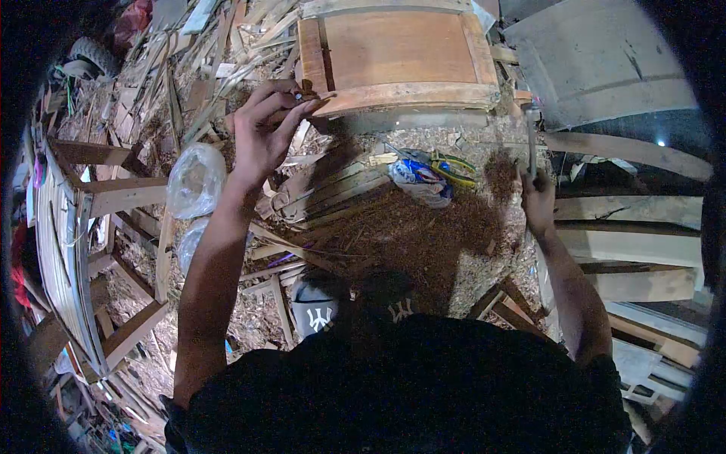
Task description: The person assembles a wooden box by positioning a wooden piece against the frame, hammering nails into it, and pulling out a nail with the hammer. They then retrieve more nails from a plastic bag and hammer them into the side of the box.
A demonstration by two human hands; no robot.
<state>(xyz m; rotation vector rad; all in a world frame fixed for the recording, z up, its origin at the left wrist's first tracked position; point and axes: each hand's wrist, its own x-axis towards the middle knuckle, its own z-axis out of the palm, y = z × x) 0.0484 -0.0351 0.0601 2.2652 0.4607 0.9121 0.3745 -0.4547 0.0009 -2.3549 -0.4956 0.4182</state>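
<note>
Pinching a small piece (305, 92) between thumb and fingers, the left hand (265, 127) hovers at the lower left corner of the framed wooden panel (401, 49). From where I stand, the piece is too small to name, and I can't tell whether the fingertips touch the frame's edge. The right hand (538, 198) is wrapped around the handle of a hammer-like tool (532, 144), its head pointing away from the person, off to the right of the panel's lower right corner.

The panel lies ahead of the person, its lower rail (412, 97) running across between the two hands. Nearer to the person, a stretch of sawdust-covered floor (423, 246) leaves the arms wide apart, with a plastic bag (423, 185) and yellow-handled pliers (454, 168) lying in that gap, short of the rail. Loose wood strips (348, 193) fill its left part, and the shoes (314, 309) stand at its near end.

The sides are tighter. A clear plastic bag (197, 181) sits just beside the left forearm, against an open wooden frame (128, 200). On the right, curved slats (631, 210) end close to the other forearm, below a broad grey board (597, 64).
</note>
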